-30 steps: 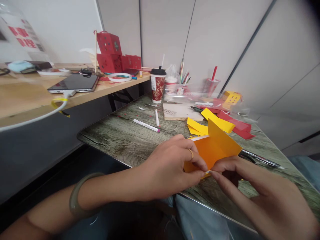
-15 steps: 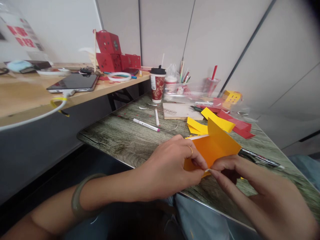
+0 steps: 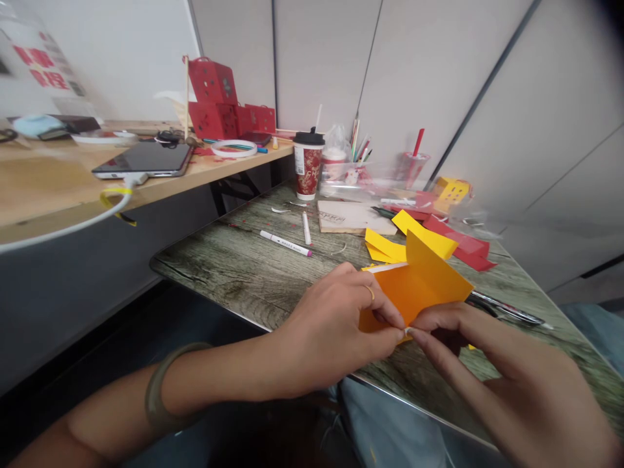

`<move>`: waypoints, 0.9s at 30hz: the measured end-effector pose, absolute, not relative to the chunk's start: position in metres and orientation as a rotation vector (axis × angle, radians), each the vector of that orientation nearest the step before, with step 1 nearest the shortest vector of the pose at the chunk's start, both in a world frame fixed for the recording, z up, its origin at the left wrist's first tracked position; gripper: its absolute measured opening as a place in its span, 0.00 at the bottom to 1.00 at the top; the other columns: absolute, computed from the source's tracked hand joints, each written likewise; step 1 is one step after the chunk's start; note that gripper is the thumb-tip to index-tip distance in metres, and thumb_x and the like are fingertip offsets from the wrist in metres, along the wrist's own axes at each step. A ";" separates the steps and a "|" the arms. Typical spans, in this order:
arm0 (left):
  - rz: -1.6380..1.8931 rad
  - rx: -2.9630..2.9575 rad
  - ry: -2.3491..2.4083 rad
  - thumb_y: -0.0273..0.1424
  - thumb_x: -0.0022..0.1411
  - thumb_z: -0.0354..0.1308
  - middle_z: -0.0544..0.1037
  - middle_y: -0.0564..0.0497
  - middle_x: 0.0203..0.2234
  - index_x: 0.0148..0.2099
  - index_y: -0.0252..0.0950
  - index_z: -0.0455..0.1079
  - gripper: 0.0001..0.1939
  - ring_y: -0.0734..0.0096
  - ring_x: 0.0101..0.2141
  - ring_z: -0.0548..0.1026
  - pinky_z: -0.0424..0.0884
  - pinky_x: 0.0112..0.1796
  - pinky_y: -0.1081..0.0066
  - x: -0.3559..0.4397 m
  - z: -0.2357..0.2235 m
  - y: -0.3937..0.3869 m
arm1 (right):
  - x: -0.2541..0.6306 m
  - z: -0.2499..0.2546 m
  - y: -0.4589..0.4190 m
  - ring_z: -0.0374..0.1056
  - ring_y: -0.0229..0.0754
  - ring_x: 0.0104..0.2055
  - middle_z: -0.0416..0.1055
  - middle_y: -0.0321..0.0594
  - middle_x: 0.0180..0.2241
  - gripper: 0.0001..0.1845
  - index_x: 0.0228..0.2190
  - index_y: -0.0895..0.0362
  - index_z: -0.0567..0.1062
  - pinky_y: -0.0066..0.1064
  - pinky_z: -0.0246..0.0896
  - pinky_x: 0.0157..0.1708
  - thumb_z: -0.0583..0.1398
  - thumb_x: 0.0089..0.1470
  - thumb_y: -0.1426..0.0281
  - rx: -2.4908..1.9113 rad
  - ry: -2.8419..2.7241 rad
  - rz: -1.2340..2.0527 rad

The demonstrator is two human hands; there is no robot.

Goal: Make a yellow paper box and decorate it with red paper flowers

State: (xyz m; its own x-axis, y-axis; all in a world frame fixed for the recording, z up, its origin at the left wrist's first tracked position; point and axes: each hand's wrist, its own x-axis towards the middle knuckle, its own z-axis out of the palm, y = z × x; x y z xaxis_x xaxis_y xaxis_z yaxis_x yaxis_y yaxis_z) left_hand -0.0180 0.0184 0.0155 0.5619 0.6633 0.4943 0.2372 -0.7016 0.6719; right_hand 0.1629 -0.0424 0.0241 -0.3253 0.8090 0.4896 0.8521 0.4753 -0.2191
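Note:
A folded piece of yellow-orange paper [image 3: 429, 276] stands partly open above the table, with a white strip along its upper left edge that looks like double-sided tape [image 3: 386, 267]. My left hand [image 3: 341, 325] pinches the paper's lower edge between thumb and fingers. Opposite it, my right hand [image 3: 492, 364] has thumb and index finger pressed together at the same edge. A small white strip end [image 3: 407, 331] shows between the two sets of fingertips, seemingly in the right hand's pinch. The fingers hide part of the lower edge.
Yellow paper strips [image 3: 426, 235], red strips [image 3: 463, 244], a white board [image 3: 355, 218] and markers [image 3: 285, 243] lie on the wood-grain table [image 3: 229, 266]. A black-handled tool [image 3: 509, 309] rests beside my right hand. A lidded cup [image 3: 308, 166] stands behind. A tablet [image 3: 146, 160] and red boxes [image 3: 213, 97] occupy the higher desk.
Both hands keep their pinch on the paper almost in place. The small white strip end between the fingertips has shifted very slightly, and the left forearm has moved a little.

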 end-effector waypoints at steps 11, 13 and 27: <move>1.004 2.248 0.691 0.25 0.54 0.58 0.75 0.55 0.28 0.32 0.34 0.74 0.04 0.76 0.32 0.68 0.62 0.39 0.73 -0.020 0.015 0.016 | 0.164 0.021 -0.041 0.69 0.33 0.26 0.71 0.32 0.27 0.04 0.32 0.52 0.69 0.21 0.62 0.25 0.56 0.54 0.66 -1.376 -2.180 -0.166; 0.983 2.242 0.716 0.25 0.53 0.58 0.75 0.54 0.28 0.33 0.34 0.74 0.04 0.75 0.33 0.67 0.62 0.38 0.72 -0.021 0.015 0.015 | 0.164 0.021 -0.041 0.69 0.33 0.26 0.71 0.32 0.28 0.04 0.32 0.52 0.69 0.20 0.62 0.25 0.55 0.54 0.66 -1.381 -2.183 -0.168; 0.991 2.087 0.858 0.27 0.51 0.59 0.74 0.57 0.27 0.29 0.37 0.72 0.01 0.73 0.35 0.66 0.61 0.36 0.73 -0.016 0.010 0.011 | 0.162 0.022 -0.040 0.68 0.32 0.25 0.71 0.31 0.26 0.04 0.31 0.52 0.69 0.20 0.61 0.23 0.55 0.54 0.66 -1.377 -2.186 -0.167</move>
State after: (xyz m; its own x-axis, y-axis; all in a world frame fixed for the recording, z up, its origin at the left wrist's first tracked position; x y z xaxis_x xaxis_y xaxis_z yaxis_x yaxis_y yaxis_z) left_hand -0.0164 0.0113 0.0104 0.4969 0.7763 0.3878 0.2725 -0.5638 0.7796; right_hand 0.1620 -0.0399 0.0222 -0.3277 0.7974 0.5068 0.8650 0.4689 -0.1785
